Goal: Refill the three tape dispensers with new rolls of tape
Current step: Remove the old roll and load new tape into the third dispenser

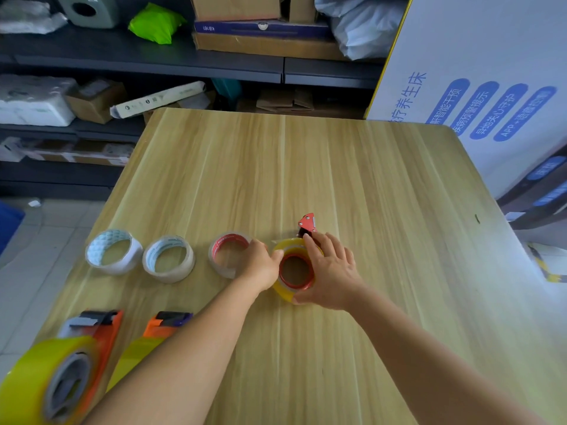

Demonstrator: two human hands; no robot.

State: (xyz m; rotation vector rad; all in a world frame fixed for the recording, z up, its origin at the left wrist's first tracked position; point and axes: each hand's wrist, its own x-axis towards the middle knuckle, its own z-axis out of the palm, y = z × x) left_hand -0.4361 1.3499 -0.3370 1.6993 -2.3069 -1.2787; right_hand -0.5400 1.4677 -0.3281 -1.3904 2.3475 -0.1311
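A small red tape dispenser [306,223] lies on the wooden table [383,179] with a yellow tape roll [283,291] seated on its red hub. My right hand [329,271] grips that roll from the right side and top. On the roll's left edge rests my left hand [260,266], fingers pressing against it. At the front left lie two orange dispensers [102,335] [162,328], each loaded with a yellow roll; my left arm covers part of the second. Three used rolls stand in a row on the left: one white [113,251], one clear [168,259], one with a red core [228,256].
Dark shelving [153,59] with boxes, a green bag and wrapped parcels runs behind the table. A large white printed carton [478,72] stands at the back right corner. Tiled floor shows at the left.
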